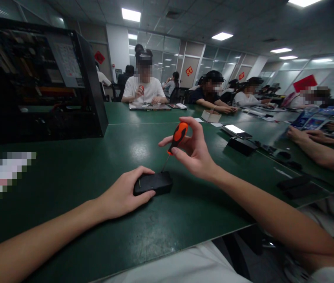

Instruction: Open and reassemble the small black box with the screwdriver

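Head view: big green table (66, 177) fills the frame, open black computer case (37, 78) at far left on it, other people seated along the far and right edges working on their own items. A co-worker's forearms (316, 149) rest on the table at right, well apart from the wearer's hands.

Small black box (153, 183) lies flat on the table near the front edge, centre frame. Looks rigid plastic, light, probably slides easily on the smooth mat, so pinning it by its end and side, as done now, seems the sensible hold. Not fragile-looking; a tiny upright screw or pin shows on its top near the left end.

Left hand (125, 194) comes in from lower left, forearm low along the table, palm down, fingers curled around the box's left end, thumb on top.

Right hand (194, 151) comes in from lower right, wrist raised above the table, fingers closed in a light pinch on the orange-and-black handle of a screwdriver (176, 141). Tool is tilted, thin shaft pointing down-left, tip at the box's top right corner; can't tell if it sits in a screw. Handle looks grippy, stiff, light.
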`<state>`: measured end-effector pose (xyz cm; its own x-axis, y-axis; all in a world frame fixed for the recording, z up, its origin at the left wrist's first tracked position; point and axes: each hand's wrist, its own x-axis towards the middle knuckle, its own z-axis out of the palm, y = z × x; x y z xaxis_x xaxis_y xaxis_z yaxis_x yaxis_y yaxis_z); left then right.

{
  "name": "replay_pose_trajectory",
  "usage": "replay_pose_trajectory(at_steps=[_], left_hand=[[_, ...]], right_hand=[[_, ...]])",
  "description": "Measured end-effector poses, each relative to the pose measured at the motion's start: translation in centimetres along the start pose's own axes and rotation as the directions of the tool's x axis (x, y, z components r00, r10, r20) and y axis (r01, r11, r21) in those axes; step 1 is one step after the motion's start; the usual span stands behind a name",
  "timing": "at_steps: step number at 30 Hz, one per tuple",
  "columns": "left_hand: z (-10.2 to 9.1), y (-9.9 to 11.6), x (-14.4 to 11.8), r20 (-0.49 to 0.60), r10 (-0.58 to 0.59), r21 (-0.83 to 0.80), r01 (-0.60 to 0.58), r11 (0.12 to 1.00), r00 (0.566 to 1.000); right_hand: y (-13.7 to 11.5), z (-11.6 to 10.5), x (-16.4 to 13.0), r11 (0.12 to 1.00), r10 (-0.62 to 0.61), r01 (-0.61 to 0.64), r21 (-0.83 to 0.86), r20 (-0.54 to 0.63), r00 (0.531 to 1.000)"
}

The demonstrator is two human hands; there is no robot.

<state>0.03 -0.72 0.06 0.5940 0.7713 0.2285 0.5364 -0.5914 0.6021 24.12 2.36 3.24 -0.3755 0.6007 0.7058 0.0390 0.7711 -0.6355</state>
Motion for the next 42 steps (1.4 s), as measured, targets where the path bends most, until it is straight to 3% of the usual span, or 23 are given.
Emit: replay_pose_trajectory(at_steps=[5,12,21,26,38,42], left_hand=[[-0.1,0.0,0.0,-0.007,0.009,0.002,-0.009,1.0,1.0],[0.0,-0.2,0.0,-0.03,0.016,0.008,-0.016,1.0,0.999],[0.2,0.3,0.2,-0.058,0.004,0.011,-0.004,1.0,0.998],[0.6,0.8,0.1,-0.093,-0.03,-0.015,0.028,0.999,0.995],[0.8,0.5,0.1,-0.092,-0.024,-0.049,0.019,0.999,0.995],[0.8,0.5,0.1,-0.096,-0.023,-0.04,0.019,0.999,0.995]], right_hand=[[0.6,-0.2,0.1,0.992,-0.033,0.03,-0.121,-0.029,0.999],[0.5,0.0,0.0,0.995,0.078,-0.079,0.055,0.023,0.997],[0.3,0.7,-0.6,1.0,-0.004,0.004,0.027,-0.025,1.0],[-1.0,1.5,-1.0,0.999,0.007,-0.002,0.048,-0.089,0.996],[-1.1,2.5,-1.6,0.986,-0.056,0.051,0.159,0.031,0.998],[-1.1,2.4,-1.3,0.988,-0.061,0.058,0.144,0.02,0.998]])
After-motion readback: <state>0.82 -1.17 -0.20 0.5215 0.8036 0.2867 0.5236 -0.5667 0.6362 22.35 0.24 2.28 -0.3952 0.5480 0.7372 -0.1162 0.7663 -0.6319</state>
